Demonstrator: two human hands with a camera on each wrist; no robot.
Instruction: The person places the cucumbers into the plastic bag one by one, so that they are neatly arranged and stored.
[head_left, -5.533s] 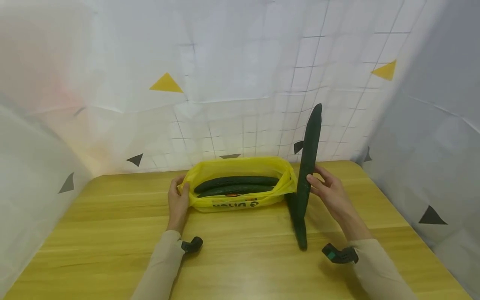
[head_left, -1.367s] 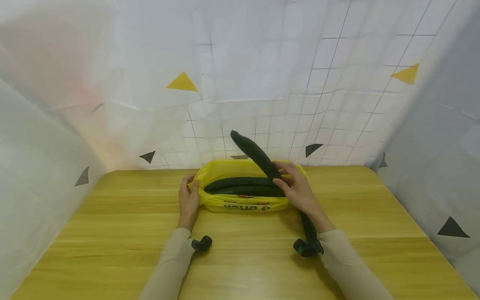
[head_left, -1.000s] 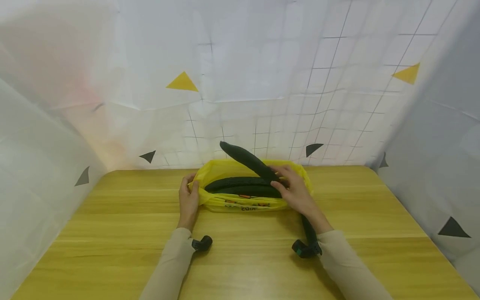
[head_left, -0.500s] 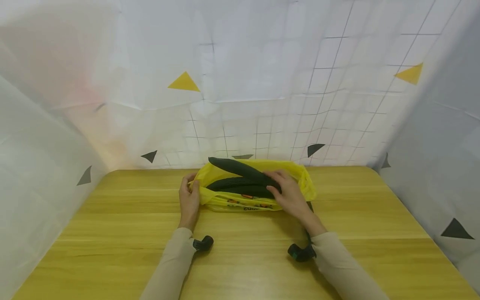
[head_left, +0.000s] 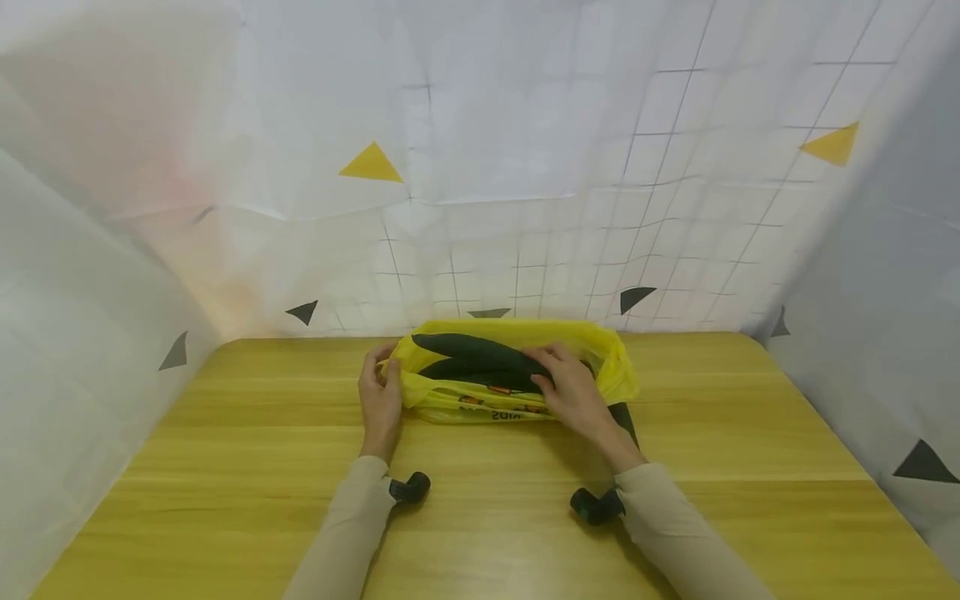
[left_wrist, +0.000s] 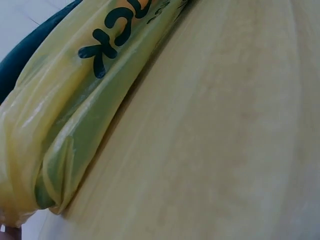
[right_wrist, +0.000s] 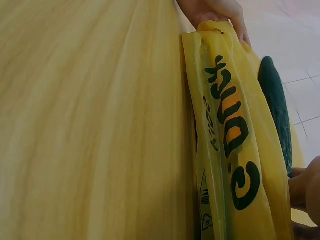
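A yellow plastic bag (head_left: 438, 406) with dark lettering lies with its mouth open at the back of the table. My left hand (head_left: 380, 404) holds its left end. With thumb and fingers, my right hand (head_left: 573, 396) grips the right part of a long dark green cucumber (head_left: 465, 347), which lies within the bag's mouth, left end slightly raised. Below it, other cucumbers (head_left: 437, 368) show inside, partly covered. Another cucumber (head_left: 624, 422) rests on the table beyond the bag's right end, partly behind my right wrist. The right wrist view shows the gripped cucumber (right_wrist: 276, 107) above the bag's printed side.
The wooden table (head_left: 480, 508) ends at a white sheet wall (head_left: 487, 233) just behind the bag. More white sheeting (head_left: 885, 333) stands along the right side, and likewise on the left. Black wrist cameras (head_left: 596, 506) stick out from both sleeves.
My right hand has brought the cucumber from upright at the bag's right, over it, then tilted and lowered it into the mouth. My left hand keeps its hold on the bag.
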